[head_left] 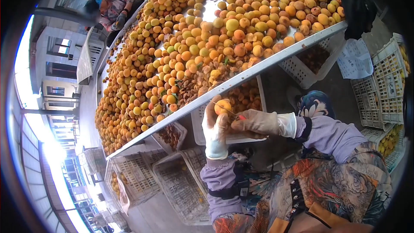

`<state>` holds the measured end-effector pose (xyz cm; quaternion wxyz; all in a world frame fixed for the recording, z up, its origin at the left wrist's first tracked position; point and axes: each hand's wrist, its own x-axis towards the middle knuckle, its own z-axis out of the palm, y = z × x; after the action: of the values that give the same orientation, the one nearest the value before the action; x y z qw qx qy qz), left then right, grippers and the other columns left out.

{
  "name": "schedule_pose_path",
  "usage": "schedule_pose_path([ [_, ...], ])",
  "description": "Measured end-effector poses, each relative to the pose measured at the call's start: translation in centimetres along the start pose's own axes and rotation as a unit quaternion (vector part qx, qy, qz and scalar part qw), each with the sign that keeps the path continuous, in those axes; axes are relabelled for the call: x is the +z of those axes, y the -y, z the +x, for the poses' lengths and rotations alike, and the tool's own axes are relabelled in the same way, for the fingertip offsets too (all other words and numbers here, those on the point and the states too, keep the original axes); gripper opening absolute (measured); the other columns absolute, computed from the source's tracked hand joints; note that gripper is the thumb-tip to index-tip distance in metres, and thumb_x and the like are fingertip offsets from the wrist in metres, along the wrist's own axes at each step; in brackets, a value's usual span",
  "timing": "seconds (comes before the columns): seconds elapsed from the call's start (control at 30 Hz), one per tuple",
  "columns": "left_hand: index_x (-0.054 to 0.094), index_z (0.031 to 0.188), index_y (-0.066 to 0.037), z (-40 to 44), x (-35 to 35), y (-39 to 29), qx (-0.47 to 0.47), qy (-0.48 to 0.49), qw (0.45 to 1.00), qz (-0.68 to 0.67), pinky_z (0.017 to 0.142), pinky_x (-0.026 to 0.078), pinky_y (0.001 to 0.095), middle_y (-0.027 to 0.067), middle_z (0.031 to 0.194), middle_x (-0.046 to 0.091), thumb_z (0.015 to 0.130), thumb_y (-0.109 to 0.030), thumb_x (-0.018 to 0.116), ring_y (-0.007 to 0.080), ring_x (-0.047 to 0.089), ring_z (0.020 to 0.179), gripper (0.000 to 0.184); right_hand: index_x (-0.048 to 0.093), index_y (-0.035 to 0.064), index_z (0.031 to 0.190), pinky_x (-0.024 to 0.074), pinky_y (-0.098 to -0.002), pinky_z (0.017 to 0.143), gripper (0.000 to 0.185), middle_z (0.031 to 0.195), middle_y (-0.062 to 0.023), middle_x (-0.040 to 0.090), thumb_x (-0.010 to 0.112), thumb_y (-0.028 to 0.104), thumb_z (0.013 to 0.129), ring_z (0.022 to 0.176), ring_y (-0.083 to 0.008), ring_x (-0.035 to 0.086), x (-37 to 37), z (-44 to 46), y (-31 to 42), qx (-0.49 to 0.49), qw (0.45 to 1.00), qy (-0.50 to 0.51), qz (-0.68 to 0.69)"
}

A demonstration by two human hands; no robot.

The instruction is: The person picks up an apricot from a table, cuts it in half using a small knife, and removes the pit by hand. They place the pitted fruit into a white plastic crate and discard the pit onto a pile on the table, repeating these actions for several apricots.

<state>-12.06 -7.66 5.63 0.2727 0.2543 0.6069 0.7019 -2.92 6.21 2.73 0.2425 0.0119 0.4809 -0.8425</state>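
My left hand, in a stained white glove, is closed around a yellow-orange apricot just off the metal edge of the sorting table. In my right hand, also gloved, is a small knife with a red handle. Its thin blade reaches to the apricot; how deep it cuts, I cannot tell. Beneath both hands stands a white crate holding apricot pieces. On the table close by lie a heap of brown stones and many whole apricots.
Below the table edge are a small crate of brown stones and a white basket. Stacked crates stand at the right, and a black cloth hangs over the table corner. Another person works at the far side.
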Motion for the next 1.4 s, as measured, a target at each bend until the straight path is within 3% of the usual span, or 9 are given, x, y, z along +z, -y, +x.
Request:
schedule_pose_path([
  [0.3, 0.047, 0.123, 0.002, 0.5, 0.2, 4.4, -0.066, -0.092, 0.994, -0.006, 0.085, 0.045, 0.0286, 0.0133, 0.109, 0.058, 0.09, -0.045, 0.055, 0.0172, 0.057, 0.093, 0.058, 0.053, 0.0051, 0.093, 0.0441, -0.0231, 0.068, 0.025, 0.082, -0.001, 0.057, 0.054, 0.03, 0.093, 0.074, -0.0082, 0.052, 0.9, 2.5, -3.9, -0.171, 0.958, -0.231, 0.014],
  [0.63, 0.05, 0.117, 0.003, 1.1, 0.7, 4.2, -0.007, -0.053, 0.996, 0.069, 0.075, 0.05, 0.0267, 0.0148, 0.104, 0.06, 0.092, -0.049, 0.047, 0.0178, 0.059, 0.089, 0.058, 0.053, 0.0057, 0.104, 0.0418, -0.0224, 0.062, 0.024, 0.082, 0.0032, 0.054, 0.052, 0.028, 0.094, 0.071, -0.0055, 0.047, 0.1, 1.9, -2.7, -0.091, 0.967, -0.225, -0.076],
  [0.7, 0.049, 0.116, 0.004, 0.7, 0.6, 5.3, -0.077, -0.068, 0.993, -0.06, 0.071, 0.051, 0.0264, 0.0153, 0.104, 0.06, 0.092, -0.05, 0.047, 0.0178, 0.06, 0.086, 0.059, 0.055, 0.0004, 0.101, 0.0453, -0.0317, 0.078, 0.03, 0.09, -0.0107, 0.061, 0.053, 0.029, 0.092, 0.083, -0.0202, 0.057, -0.4, 3.9, -5.7, -0.201, 0.946, -0.249, -0.055],
  [0.83, 0.049, 0.118, 0.004, 0.6, 0.8, 5.1, -0.117, -0.065, 0.987, -0.088, 0.075, 0.05, 0.0267, 0.0145, 0.105, 0.06, 0.092, -0.047, 0.049, 0.0176, 0.059, 0.088, 0.057, 0.056, 0.0006, 0.098, 0.0454, -0.0316, 0.077, 0.031, 0.086, -0.0102, 0.061, 0.052, 0.031, 0.093, 0.081, -0.0198, 0.056, 0.0, 3.8, -5.7, -0.22, 0.929, -0.293, -0.053],
  [1.0, 0.046, 0.124, 0.004, 0.9, 1.2, 3.4, -0.032, -0.056, 0.998, 0.015, 0.084, 0.046, 0.0275, 0.0122, 0.107, 0.059, 0.092, -0.038, 0.052, 0.0179, 0.057, 0.096, 0.053, 0.05, 0.0071, 0.092, 0.0421, -0.0209, 0.058, 0.026, 0.073, 0.0032, 0.051, 0.051, 0.033, 0.094, 0.064, -0.0061, 0.048, 0.9, 0.1, 0.5, 0.012, 0.976, -0.219, 0.011],
  [1.17, 0.049, 0.12, 0.003, 1.2, 0.4, 4.5, -0.033, -0.065, 0.997, 0.04, 0.086, 0.046, 0.0303, 0.0128, 0.104, 0.06, 0.094, -0.036, 0.05, 0.0192, 0.058, 0.095, 0.048, 0.051, 0.005, 0.1, 0.045, -0.024, 0.066, 0.029, 0.077, 0.0003, 0.056, 0.053, 0.033, 0.093, 0.072, -0.0088, 0.052, 0.7, 2.5, -4.5, -0.121, 0.968, -0.216, -0.03],
  [1.27, 0.054, 0.107, 0.0, 1.4, 0.3, 4.9, -0.102, -0.118, 0.974, -0.164, 0.087, 0.049, 0.038, 0.016, 0.097, 0.062, 0.096, -0.038, 0.044, 0.0273, 0.06, 0.09, 0.041, 0.051, 0.0015, 0.115, 0.0449, -0.0274, 0.077, 0.035, 0.089, -0.0026, 0.059, 0.055, 0.029, 0.092, 0.084, -0.0108, 0.053, 1.6, 3.2, -6.0, -0.185, 0.941, -0.258, -0.119],
  [1.33, 0.049, 0.115, 0.001, 1.0, 0.6, 4.7, -0.155, -0.163, 0.943, -0.245, 0.092, 0.047, 0.0417, 0.0172, 0.108, 0.059, 0.096, -0.038, 0.042, 0.0306, 0.058, 0.097, 0.045, 0.053, 0.0023, 0.113, 0.0439, -0.0268, 0.077, 0.034, 0.091, -0.0026, 0.059, 0.057, 0.029, 0.092, 0.085, -0.0098, 0.052, 1.2, 2.1, -5.0, -0.103, 0.968, -0.221, -0.061],
  [1.4, 0.042, 0.126, 0.001, 1.0, 0.7, 4.4, -0.117, -0.079, 0.919, -0.367, 0.096, 0.044, 0.0442, 0.0177, 0.119, 0.053, 0.096, -0.04, 0.041, 0.032, 0.053, 0.107, 0.051, 0.055, 0.0044, 0.102, 0.0449, -0.0247, 0.064, 0.032, 0.075, -0.0015, 0.057, 0.056, 0.035, 0.092, 0.07, -0.0083, 0.052, 1.0, 2.8, -5.2, -0.215, 0.947, -0.239, -0.015],
])
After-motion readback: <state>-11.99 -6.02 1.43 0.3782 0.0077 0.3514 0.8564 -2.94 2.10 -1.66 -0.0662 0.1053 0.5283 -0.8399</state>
